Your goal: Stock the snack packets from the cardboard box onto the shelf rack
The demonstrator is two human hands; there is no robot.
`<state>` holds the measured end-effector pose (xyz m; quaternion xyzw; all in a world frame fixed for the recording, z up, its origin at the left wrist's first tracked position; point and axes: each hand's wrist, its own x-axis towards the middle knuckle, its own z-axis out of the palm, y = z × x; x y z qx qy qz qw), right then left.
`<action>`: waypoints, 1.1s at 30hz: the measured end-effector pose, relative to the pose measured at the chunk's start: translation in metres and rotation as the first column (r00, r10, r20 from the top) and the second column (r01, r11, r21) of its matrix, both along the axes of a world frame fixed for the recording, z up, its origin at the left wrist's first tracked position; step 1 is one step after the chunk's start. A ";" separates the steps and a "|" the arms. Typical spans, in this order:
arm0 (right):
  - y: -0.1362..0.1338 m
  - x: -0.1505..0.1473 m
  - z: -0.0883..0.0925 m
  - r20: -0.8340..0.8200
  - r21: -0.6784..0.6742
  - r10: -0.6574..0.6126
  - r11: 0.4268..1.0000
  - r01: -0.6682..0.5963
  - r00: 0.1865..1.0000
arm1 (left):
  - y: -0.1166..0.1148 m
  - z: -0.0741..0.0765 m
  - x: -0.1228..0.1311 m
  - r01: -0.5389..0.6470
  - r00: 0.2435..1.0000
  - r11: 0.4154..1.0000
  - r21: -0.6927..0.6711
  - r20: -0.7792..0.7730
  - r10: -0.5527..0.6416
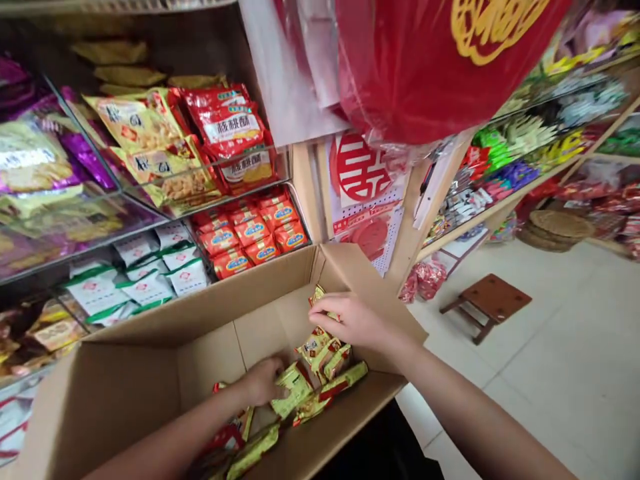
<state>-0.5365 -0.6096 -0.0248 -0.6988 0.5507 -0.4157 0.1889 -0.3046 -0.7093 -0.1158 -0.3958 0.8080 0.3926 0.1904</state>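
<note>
Both my hands reach into an open cardboard box (210,347) with several yellow-and-red snack packets in its lower and right part. My left hand (263,383) is closed on the edge of a yellow snack packet (293,392). Over the right end of the box, my right hand (350,321) has curled fingers around a small yellow snack packet (319,295), which the fingers partly hide. Below it lie more loose packets (315,345). Other packets (255,450) along the near wall are partly hidden by my left forearm.
Shelves behind the box hold red walnut-biscuit bags (225,123), yellow snack bags (143,127), red packs (253,230) and white-and-green packs (145,287). A large red wrapped item (420,73) hangs overhead. On the tiled floor at right stands a wooden stool (493,297).
</note>
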 end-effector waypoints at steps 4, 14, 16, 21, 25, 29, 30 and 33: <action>0.003 0.006 -0.005 -0.194 0.015 0.020 1.000 -0.018 0.981 | -0.001 0.034 -0.012 -0.023 0.989 1.000 0.018 -0.143 0.026; 0.000 0.012 0.000 0.129 0.124 0.029 0.991 -0.045 0.991 | 0.006 0.130 -0.041 -0.151 0.773 0.951 0.270 -0.568 0.283; 0.001 0.013 0.003 0.245 0.045 0.012 0.999 -0.023 0.969 | 0.007 0.137 -0.039 -0.134 0.727 0.896 0.422 -0.573 0.379; 0.000 0.021 0.008 0.279 -0.201 0.208 0.967 -0.155 0.937 | 0.010 0.140 -0.035 -0.113 0.659 0.488 0.865 -0.302 0.688; 0.004 0.032 0.005 0.424 -0.127 0.009 0.991 0.050 0.905 | 0.014 0.136 -0.037 -0.153 0.428 0.520 0.840 -0.418 0.801; 0.011 0.048 0.001 0.684 -0.063 -0.026 0.993 0.095 0.729 | 0.017 0.141 -0.039 -0.090 0.187 0.541 0.836 -0.519 0.834; 0.012 0.053 0.001 0.702 -0.056 -0.008 0.996 0.067 0.712 | 0.018 0.142 -0.040 -0.082 0.161 0.539 0.838 -0.523 0.837; 0.009 0.065 0.007 0.686 -0.026 -0.023 0.998 0.056 0.727 | 0.021 0.146 -0.040 -0.038 0.145 0.554 0.831 -0.544 0.826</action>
